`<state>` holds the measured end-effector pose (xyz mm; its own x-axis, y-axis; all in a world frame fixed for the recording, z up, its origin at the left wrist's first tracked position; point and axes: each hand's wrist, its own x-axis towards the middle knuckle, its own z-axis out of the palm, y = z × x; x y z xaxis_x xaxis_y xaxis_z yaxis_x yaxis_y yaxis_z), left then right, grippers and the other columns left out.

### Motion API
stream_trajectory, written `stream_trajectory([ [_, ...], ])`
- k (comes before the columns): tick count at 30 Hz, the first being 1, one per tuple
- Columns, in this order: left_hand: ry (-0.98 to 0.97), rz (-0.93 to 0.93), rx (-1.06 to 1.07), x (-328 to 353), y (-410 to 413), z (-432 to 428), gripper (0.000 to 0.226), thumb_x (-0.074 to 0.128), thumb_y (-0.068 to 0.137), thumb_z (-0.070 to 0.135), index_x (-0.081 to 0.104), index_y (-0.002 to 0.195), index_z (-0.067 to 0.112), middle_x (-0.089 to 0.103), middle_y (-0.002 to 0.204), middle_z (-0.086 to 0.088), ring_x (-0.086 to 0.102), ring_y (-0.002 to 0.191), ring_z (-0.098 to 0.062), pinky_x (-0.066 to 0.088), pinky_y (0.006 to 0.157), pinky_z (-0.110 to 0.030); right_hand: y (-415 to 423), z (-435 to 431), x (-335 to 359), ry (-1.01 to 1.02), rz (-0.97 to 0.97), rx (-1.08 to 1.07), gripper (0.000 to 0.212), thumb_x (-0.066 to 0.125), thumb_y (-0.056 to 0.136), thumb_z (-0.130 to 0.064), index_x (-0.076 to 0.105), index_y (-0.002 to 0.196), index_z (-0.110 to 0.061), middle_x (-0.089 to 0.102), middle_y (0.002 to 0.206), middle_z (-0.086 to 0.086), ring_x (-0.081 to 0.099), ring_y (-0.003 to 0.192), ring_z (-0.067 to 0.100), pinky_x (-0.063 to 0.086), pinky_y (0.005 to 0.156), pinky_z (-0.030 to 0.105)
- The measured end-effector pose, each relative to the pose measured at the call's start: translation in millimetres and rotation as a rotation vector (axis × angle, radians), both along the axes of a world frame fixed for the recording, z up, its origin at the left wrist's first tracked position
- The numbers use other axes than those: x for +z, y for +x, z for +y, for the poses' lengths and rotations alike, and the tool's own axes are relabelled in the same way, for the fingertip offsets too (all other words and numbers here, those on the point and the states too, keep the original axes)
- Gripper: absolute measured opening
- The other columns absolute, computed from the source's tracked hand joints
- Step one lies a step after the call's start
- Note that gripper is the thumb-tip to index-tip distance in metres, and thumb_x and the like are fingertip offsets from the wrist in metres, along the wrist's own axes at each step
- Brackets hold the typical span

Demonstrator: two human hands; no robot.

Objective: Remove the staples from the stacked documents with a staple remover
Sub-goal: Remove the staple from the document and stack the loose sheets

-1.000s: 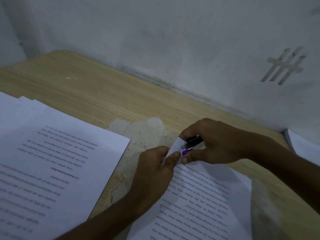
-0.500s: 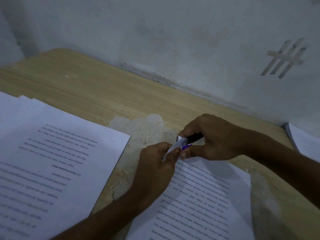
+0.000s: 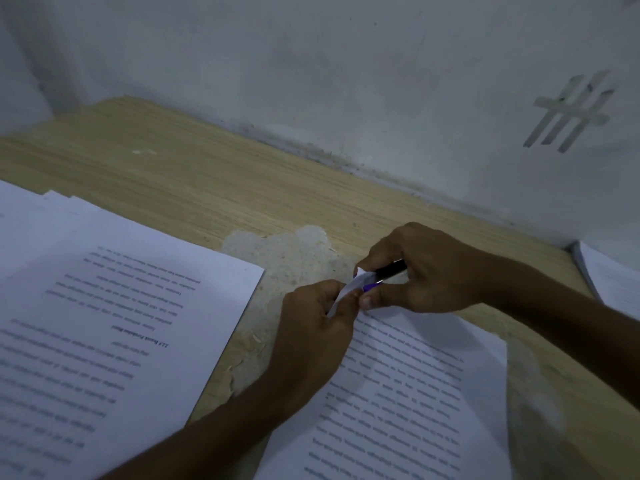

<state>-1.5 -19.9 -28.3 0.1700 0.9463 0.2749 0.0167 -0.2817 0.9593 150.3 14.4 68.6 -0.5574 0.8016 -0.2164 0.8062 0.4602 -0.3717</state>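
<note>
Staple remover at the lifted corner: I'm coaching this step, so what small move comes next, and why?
Probably squeeze the staple remover and ease it off the corner. The right hand grips it at the document's raised corner, which the left hand pinches; the staple is hidden.

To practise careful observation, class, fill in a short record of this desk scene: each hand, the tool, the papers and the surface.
left hand: pinches the raised corner of the document
right hand: grips the staple remover, black and purple, at that corner
document: printed side up on the table
other papers: left stack; right stack at the picture's edge
staple: hidden
light: dim
</note>
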Motion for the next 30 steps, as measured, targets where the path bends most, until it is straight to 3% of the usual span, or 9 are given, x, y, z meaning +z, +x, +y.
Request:
stream_trajectory([
  [4, -0.008, -0.003, -0.004, -0.9, 0.9, 0.6, 0.051, 0.058, 0.092, 0.017, 0.041, 0.046, 0.030, 0.039, 0.035, 0.013, 0.035, 0.034, -0.002, 0.025, 0.042, -0.013, 2.4, -0.1, -1.1, -0.004, 0.014, -0.015, 0.034, 0.058, 0.077, -0.061, 0.070, 0.101, -0.041, 0.073, 0.086, -0.010, 0.067, 0.075, 0.022, 0.053, 0.067, 0.048],
  [9, 0.014, 0.007, -0.007, 0.2, 0.3, -0.7, 0.046, 0.057, 0.091, 0.019, 0.044, 0.049, 0.031, 0.042, 0.036, 0.014, 0.040, 0.034, -0.002, 0.026, 0.041, -0.010, 1.3, -0.2, 2.7, -0.004, 0.015, 0.009, 0.015, 0.064, 0.082, -0.048, 0.070, 0.095, -0.043, 0.068, 0.071, -0.011, 0.061, 0.060, 0.016, 0.049, 0.058, 0.047],
  [16, 0.031, 0.034, 0.002, -3.7, -0.4, 0.8, 0.042, 0.057, 0.091, 0.022, 0.046, 0.051, 0.029, 0.044, 0.039, 0.012, 0.039, 0.037, -0.004, 0.027, 0.041, -0.012, 0.9, 1.0, 2.9, -0.005, 0.045, 0.039, 0.017, 0.061, 0.082, -0.047, 0.068, 0.097, -0.044, 0.066, 0.064, -0.008, 0.056, 0.053, 0.019, 0.045, 0.053, 0.045],
  [21, 0.003, 0.016, -0.003, -5.4, -0.2, 1.9, 0.049, 0.058, 0.092, 0.015, 0.044, 0.048, 0.031, 0.042, 0.037, 0.014, 0.038, 0.036, -0.001, 0.026, 0.043, -0.010, 0.4, -0.3, 3.0, 0.028, 0.005, 0.026, 0.028, 0.059, 0.078, -0.057, 0.070, 0.098, -0.042, 0.072, 0.079, -0.008, 0.066, 0.068, 0.017, 0.052, 0.063, 0.043],
  [27, -0.040, 0.005, -0.018, -4.8, -0.3, 1.9, 0.040, 0.058, 0.092, 0.015, 0.053, 0.054, 0.028, 0.046, 0.039, 0.014, 0.041, 0.038, -0.002, 0.027, 0.044, -0.010, -1.7, -1.6, 2.9, 0.004, -0.011, 0.026, 0.035, 0.062, 0.073, -0.059, 0.073, 0.097, -0.037, 0.072, 0.084, -0.010, 0.066, 0.073, 0.013, 0.053, 0.067, 0.042],
  [30, -0.063, -0.037, -0.024, -3.9, -0.4, 1.1, 0.039, 0.059, 0.091, 0.024, 0.056, 0.053, 0.016, 0.047, 0.042, 0.001, 0.040, 0.041, -0.004, 0.031, 0.045, -0.020, -1.3, -1.5, 3.2, -0.056, 0.031, 0.004, 0.033, 0.068, 0.071, -0.053, 0.073, 0.100, -0.038, 0.073, 0.089, -0.011, 0.068, 0.079, 0.015, 0.054, 0.071, 0.045],
])
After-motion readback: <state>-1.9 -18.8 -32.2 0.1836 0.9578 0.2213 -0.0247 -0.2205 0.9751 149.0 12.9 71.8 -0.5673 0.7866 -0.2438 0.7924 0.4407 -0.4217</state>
